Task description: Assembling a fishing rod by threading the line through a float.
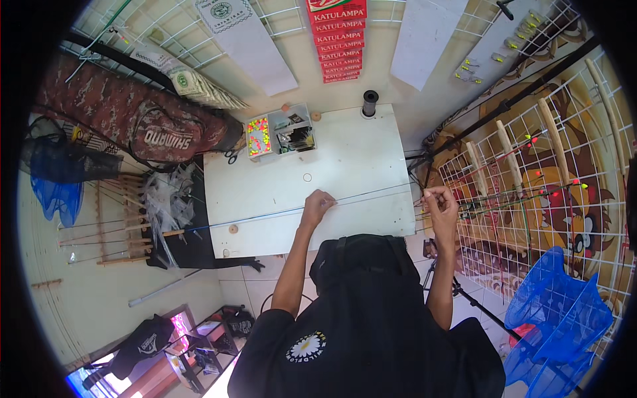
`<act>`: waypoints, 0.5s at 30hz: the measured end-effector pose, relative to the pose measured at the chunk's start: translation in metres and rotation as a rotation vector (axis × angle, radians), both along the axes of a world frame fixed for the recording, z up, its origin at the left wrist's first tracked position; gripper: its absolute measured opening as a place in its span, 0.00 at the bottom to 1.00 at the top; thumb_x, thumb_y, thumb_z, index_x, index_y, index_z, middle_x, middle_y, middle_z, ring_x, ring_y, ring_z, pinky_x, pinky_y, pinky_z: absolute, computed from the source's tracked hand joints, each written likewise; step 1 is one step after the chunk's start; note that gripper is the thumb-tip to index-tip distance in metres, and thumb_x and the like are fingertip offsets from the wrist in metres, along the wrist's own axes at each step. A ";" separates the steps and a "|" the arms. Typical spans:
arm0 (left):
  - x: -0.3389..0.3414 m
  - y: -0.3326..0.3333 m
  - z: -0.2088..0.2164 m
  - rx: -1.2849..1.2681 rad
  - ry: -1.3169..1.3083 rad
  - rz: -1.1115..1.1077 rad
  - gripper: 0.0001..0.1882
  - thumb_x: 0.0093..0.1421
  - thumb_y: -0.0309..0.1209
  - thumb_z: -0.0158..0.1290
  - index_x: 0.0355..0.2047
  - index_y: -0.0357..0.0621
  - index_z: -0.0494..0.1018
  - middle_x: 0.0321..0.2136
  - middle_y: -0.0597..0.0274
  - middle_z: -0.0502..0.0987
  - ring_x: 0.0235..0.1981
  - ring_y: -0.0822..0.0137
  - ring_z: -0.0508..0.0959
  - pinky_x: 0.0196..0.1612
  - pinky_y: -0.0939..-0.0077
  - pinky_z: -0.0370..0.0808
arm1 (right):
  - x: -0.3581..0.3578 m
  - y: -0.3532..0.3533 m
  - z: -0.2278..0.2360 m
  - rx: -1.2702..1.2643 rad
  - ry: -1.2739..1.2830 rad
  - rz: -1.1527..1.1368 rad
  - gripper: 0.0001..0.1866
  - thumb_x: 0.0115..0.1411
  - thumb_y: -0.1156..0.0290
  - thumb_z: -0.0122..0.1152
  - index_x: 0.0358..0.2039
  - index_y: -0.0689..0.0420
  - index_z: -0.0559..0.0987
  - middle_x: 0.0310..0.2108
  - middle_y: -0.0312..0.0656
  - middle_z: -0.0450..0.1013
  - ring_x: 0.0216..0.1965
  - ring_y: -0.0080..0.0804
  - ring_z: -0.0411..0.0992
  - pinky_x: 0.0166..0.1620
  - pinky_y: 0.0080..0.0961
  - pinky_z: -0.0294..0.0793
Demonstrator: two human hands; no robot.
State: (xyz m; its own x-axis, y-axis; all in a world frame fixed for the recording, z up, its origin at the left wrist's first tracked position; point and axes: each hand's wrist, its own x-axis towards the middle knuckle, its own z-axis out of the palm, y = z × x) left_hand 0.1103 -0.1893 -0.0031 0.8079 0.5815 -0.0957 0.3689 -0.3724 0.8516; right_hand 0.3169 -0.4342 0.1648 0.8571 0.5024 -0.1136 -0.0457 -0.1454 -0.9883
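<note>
A slender fishing rod (259, 218) with a blue shaft and a tan handle (174, 233) lies slantwise across the white tabletop, its handle past the left edge. My left hand (318, 207) pinches the thin shaft near the table's front middle. From there the thin end and a fine line run to the right, close together. My right hand (441, 204) is raised beyond the table's right edge, fingertips pressed together at the far end of these strands. Whether it grips the rod tip or only the line is too fine to tell.
On the white table (358, 152) stand a divided box (282, 136) with bright beads and small packets, and a dark spool (369, 103). Scissors (231, 157) lie at its left edge. A camouflage rod bag (133, 113) hangs left; a wire rack (524, 159) with floats is at right.
</note>
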 end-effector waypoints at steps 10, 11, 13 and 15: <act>-0.002 0.018 0.025 -0.053 -0.056 0.070 0.05 0.53 0.27 0.62 0.28 0.40 0.79 0.28 0.60 0.76 0.29 0.68 0.76 0.33 0.75 0.72 | 0.007 -0.008 -0.012 0.014 -0.072 -0.161 0.05 0.62 0.73 0.58 0.34 0.60 0.75 0.27 0.33 0.72 0.29 0.16 0.68 0.34 0.14 0.64; -0.003 0.019 0.022 -0.124 -0.112 0.132 0.06 0.55 0.28 0.61 0.30 0.39 0.77 0.30 0.60 0.77 0.31 0.69 0.77 0.35 0.76 0.73 | 0.009 -0.007 -0.009 0.047 -0.067 -0.188 0.04 0.62 0.73 0.58 0.34 0.60 0.75 0.26 0.33 0.72 0.29 0.16 0.68 0.34 0.13 0.64; -0.009 0.022 0.017 -0.195 -0.171 0.192 0.07 0.57 0.29 0.60 0.31 0.38 0.76 0.32 0.60 0.78 0.32 0.70 0.78 0.36 0.77 0.73 | 0.010 -0.004 -0.008 0.069 -0.050 -0.226 0.05 0.62 0.73 0.58 0.35 0.60 0.75 0.26 0.33 0.72 0.29 0.16 0.68 0.34 0.13 0.64; -0.011 0.025 0.019 -0.358 -0.298 0.323 0.09 0.62 0.31 0.55 0.35 0.38 0.71 0.37 0.56 0.78 0.39 0.65 0.79 0.42 0.76 0.75 | 0.014 -0.002 -0.009 0.092 -0.035 -0.264 0.05 0.62 0.72 0.58 0.35 0.60 0.75 0.26 0.33 0.72 0.29 0.16 0.68 0.34 0.13 0.64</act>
State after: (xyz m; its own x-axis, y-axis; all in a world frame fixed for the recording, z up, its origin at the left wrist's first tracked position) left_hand 0.0996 -0.1639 0.0160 0.6170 0.7766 -0.1274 0.1400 0.0510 0.9888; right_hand 0.3305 -0.4358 0.1557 0.9623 0.2680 -0.0454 -0.0353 -0.0423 -0.9985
